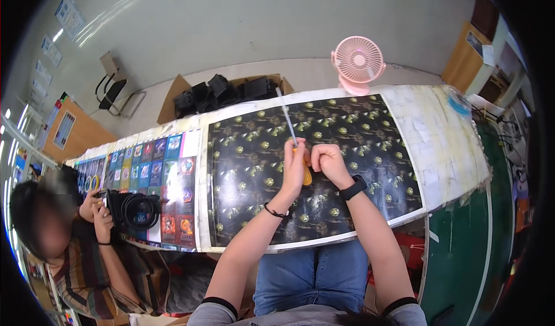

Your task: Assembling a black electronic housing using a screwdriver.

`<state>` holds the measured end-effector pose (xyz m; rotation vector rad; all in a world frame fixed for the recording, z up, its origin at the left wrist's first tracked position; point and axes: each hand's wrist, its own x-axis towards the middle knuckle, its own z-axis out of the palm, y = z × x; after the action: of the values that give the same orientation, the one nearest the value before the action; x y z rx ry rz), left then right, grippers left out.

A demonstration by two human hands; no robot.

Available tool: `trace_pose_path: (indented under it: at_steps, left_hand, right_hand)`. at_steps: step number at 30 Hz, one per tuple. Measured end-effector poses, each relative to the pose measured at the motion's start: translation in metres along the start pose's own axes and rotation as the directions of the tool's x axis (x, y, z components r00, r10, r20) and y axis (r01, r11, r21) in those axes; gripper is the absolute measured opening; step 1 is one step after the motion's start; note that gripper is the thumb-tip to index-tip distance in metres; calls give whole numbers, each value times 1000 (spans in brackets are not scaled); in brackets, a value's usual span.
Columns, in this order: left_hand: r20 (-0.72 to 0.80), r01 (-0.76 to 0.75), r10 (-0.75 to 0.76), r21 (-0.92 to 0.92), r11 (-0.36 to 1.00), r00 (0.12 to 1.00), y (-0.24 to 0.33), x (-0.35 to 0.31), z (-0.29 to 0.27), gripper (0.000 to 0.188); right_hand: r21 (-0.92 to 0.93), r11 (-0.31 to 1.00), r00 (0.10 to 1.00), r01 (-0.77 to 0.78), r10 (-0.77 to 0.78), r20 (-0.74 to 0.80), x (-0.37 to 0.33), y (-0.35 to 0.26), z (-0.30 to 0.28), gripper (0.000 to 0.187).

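My left hand (293, 167) is wrapped round a screwdriver (307, 177) with an orange-yellow handle. Its long metal shaft points up and away from me, leaning slightly left. Close beside it, my right hand (328, 159) is curled into a fist near the handle, a dark watch on its wrist. Whatever the right fingers hold, if anything, is hidden. Both hands are above a dark sheet printed with a repeated gold-green pattern (248, 176), which covers the middle of the table.
A pink fan (358, 60) stands at the table's far edge. Beyond it on the floor, a cardboard box (169, 103) holds black items. At left, a person handles a black object with coiled cable (137, 210) over a sheet of colourful cards (156, 173). Green surface (457, 256) lies right.
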<state>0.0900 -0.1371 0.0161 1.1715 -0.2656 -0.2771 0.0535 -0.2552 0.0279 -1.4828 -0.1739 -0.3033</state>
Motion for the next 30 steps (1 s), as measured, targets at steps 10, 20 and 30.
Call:
trace_pose_path:
  at_steps: [10,20,30]
  left_hand:
    - [108,-118,105,122,985,989,2,1,1,25]
    - [92,-18,11,72,997,996,1,3,-2,22]
    - [108,-2,-1,28,1000,994,0,5,-3,24]
  right_hand:
    - [33,999,998,-32,34,-55,2,2,-2,28]
    - [42,996,995,-76,78,-53,2,0,1,30]
    - [5,998,998,-67,67,-9,5,9,-5,35]
